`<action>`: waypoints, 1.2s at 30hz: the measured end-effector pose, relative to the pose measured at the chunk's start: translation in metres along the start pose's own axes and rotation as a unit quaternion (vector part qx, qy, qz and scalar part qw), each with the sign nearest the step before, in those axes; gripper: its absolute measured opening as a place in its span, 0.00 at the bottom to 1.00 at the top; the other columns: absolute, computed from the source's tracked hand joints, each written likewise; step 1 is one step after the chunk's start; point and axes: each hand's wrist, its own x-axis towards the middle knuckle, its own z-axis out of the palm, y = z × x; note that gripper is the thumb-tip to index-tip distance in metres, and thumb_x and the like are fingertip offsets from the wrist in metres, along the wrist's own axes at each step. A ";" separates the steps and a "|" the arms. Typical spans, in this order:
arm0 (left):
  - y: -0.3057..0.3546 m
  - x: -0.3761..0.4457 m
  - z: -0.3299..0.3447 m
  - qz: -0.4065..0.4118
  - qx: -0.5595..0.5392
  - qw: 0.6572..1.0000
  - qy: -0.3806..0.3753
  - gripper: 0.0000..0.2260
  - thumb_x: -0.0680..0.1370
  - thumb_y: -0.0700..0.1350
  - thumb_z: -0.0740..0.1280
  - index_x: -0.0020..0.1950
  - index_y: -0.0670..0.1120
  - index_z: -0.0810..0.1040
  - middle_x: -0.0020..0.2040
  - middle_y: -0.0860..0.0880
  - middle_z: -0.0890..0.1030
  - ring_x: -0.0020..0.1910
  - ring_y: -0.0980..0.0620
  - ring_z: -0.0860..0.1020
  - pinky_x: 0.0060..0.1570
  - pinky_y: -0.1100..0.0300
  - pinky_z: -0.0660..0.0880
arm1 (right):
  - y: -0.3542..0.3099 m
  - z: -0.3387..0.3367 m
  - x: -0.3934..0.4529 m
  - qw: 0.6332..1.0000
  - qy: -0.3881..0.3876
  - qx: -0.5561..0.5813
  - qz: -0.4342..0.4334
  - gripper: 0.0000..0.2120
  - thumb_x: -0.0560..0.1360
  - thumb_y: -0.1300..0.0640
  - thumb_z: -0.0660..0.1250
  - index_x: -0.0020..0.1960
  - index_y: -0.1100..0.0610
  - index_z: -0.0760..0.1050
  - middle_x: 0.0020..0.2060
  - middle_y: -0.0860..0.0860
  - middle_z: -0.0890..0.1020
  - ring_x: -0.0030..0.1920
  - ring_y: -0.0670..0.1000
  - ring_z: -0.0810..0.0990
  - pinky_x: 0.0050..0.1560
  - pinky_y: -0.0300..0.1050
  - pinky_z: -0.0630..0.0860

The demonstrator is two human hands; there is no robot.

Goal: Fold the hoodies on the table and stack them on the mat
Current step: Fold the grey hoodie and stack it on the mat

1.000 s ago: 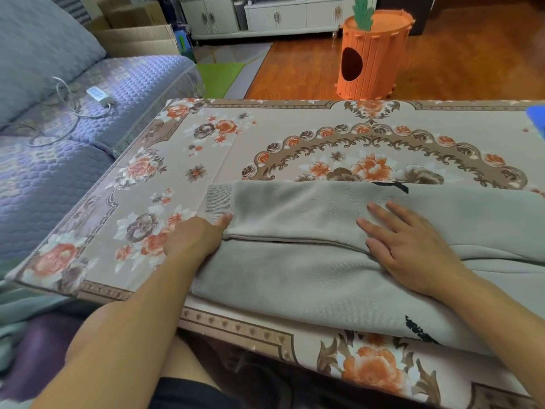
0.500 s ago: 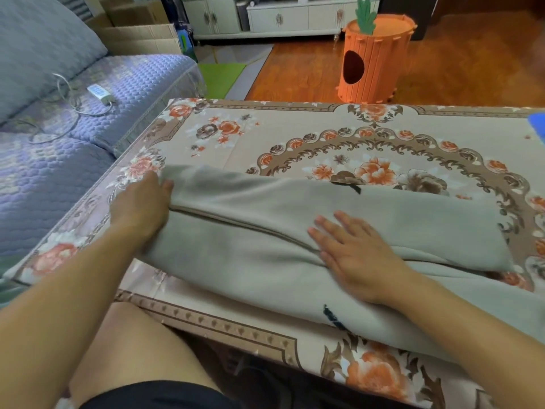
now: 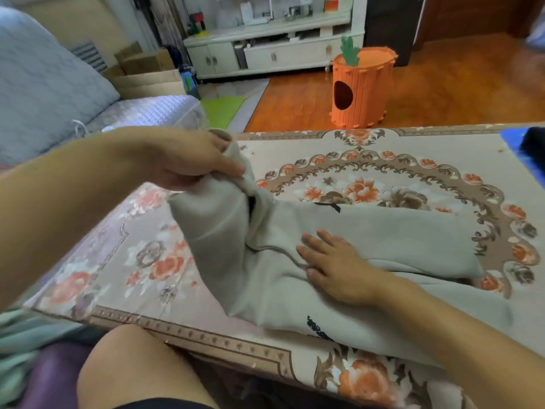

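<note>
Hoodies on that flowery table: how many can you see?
1. A grey hoodie lies across the table, its left end lifted by the left hand, the right hand flat on it. Others may be out of view.

Open room: the flowery table (image 3: 368, 160) past the gray hoodie (image 3: 383, 240).
In the way: blue mat (image 3: 511, 140) at the right edge.

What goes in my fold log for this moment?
left hand grips, lifts hoodie end | right hand flat on hoodie | table
</note>
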 end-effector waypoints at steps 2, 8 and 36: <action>0.031 -0.003 0.040 0.049 0.050 0.998 -0.008 0.10 0.81 0.39 0.68 0.57 0.34 0.75 0.46 0.43 0.87 0.41 0.52 0.86 0.36 0.62 0.82 | 0.018 -0.043 -0.025 0.979 0.010 0.201 0.030 0.21 0.85 0.49 0.57 0.76 0.50 0.67 0.76 0.46 0.67 0.77 0.48 0.61 0.71 0.34 0.53; 0.073 0.031 0.180 0.185 0.150 0.970 0.038 0.11 0.77 0.40 0.70 0.39 0.46 0.69 0.37 0.43 0.75 0.31 0.50 0.77 0.27 0.60 0.73 | 0.118 -0.037 -0.113 0.982 -0.009 -0.120 0.146 0.30 0.81 0.36 0.39 0.81 0.42 0.46 0.81 0.46 0.50 0.81 0.53 0.45 0.77 0.46 0.43; 0.048 0.036 0.207 0.142 0.022 0.990 0.004 0.14 0.64 0.50 0.76 0.46 0.49 0.80 0.43 0.41 0.84 0.38 0.44 0.82 0.39 0.50 0.77 | 0.127 -0.052 -0.161 0.924 0.090 0.208 0.307 0.08 0.77 0.54 0.67 0.41 0.57 0.76 0.40 0.50 0.79 0.43 0.52 0.77 0.42 0.47 0.72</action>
